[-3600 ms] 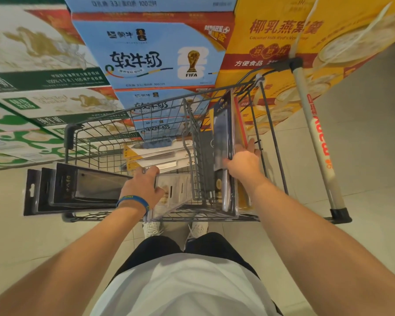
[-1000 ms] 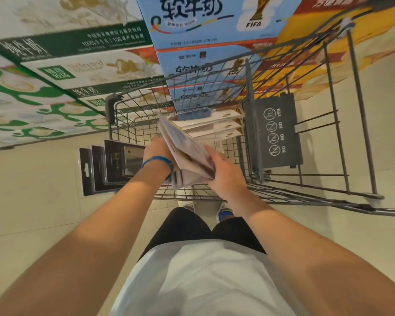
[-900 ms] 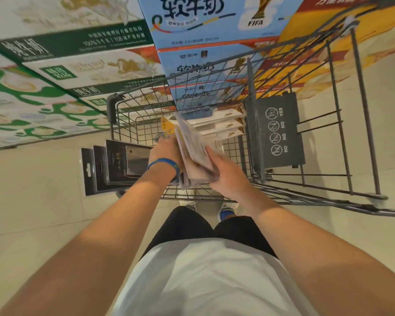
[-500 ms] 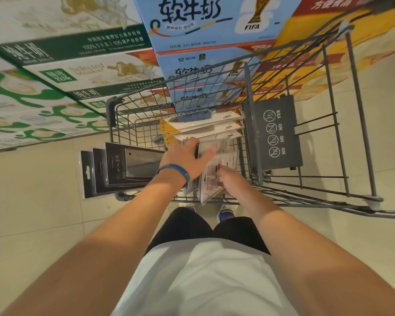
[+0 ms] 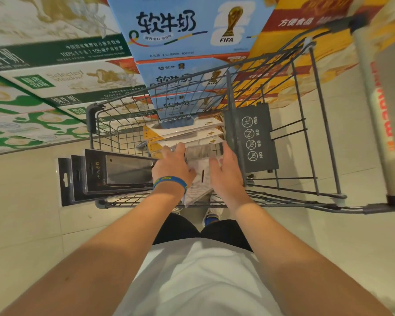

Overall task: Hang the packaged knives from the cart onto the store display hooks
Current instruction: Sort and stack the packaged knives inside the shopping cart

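Observation:
I look down into a grey wire cart (image 5: 315, 124). My left hand (image 5: 171, 165), with a blue wristband, holds several black packaged knives (image 5: 114, 172) that stick out over the cart's left side. Its fingertips also reach onto a clear-and-white knife pack (image 5: 201, 176) in the cart's near end. My right hand (image 5: 226, 172) rests with relaxed fingers against the right side of that pack. Behind it lies a stack of white-and-yellow packaged knives (image 5: 185, 133). No display hooks are in view.
The cart's grey child-seat flap (image 5: 253, 137) stands just right of my right hand, and its handle (image 5: 379, 110) runs along the right. Stacked blue (image 5: 192, 26), green-white (image 5: 55, 71) and yellow cartons (image 5: 306, 26) wall off the far side. Pale floor tiles surround the cart.
The upright black pack went from my right hand's grip to my left hand's bundle. Both hands then lifted white packs and lowered them flat into the cart's near end; my right hand's grip has loosened.

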Demonstrator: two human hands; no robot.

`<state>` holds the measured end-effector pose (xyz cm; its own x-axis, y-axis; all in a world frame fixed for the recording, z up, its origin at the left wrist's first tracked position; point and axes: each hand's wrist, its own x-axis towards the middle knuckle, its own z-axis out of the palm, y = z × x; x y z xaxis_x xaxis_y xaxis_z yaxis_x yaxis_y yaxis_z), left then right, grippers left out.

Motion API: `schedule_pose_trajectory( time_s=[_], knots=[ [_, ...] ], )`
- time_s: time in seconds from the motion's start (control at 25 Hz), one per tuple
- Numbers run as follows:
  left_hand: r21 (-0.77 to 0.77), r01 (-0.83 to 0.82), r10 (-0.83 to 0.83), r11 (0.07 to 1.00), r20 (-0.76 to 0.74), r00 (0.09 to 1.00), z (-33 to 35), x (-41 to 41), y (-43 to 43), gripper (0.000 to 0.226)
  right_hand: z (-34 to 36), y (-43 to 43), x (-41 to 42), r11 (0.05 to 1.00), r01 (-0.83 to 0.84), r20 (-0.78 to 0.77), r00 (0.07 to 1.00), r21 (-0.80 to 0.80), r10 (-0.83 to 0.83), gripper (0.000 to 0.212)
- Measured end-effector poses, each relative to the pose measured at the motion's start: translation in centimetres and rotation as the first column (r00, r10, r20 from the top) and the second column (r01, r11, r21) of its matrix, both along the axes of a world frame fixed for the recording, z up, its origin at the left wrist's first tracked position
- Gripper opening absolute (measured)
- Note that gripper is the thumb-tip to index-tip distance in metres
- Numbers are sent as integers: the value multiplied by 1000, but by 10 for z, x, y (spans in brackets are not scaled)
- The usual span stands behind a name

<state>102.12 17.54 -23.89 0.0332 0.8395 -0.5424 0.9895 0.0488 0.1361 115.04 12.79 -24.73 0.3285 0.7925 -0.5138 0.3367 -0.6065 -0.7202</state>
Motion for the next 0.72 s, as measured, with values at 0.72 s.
schedule_pose_trajectory(
  time_s=[0.72],
  knots=[
    [-1, -55, 55, 998, -40, 998, -5, 9, -1, 53, -64, 21, 107, 754, -87, 69, 983, -651, 173, 60]
  ],
)
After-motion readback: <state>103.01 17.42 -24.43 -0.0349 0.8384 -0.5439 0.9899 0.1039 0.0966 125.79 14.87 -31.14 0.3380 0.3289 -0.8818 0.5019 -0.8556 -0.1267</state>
